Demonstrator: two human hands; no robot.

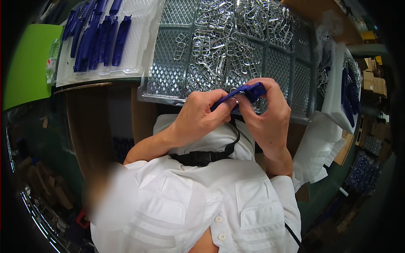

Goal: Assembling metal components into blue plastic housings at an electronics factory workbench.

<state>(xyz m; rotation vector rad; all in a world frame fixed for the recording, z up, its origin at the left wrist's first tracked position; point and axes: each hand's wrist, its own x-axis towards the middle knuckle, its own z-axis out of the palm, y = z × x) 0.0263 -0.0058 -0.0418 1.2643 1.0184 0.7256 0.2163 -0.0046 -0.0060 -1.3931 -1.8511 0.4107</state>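
Note:
Between my two hands is a dark blue plastic part (255,90), long and narrow, held tilted just in front of the tray's near edge. My left hand (202,110) pinches its left end with thumb and fingers. Around its wider right end, my right hand (270,111) is closed, the thumb pressing near the middle. Something small and shiny shows by the thumbs, too small to make out. Beyond my hands, many bent metal wire clips (211,46) lie heaped in a clear plastic tray (162,80) with several textured compartments.
At the far left, more long blue parts (101,42) lie on a white textured tray (135,55), beside a green panel (31,63). On the right stands a white foam container (335,92) with blue parts and clips. An open cardboard box (86,122) sits below the table's left edge.

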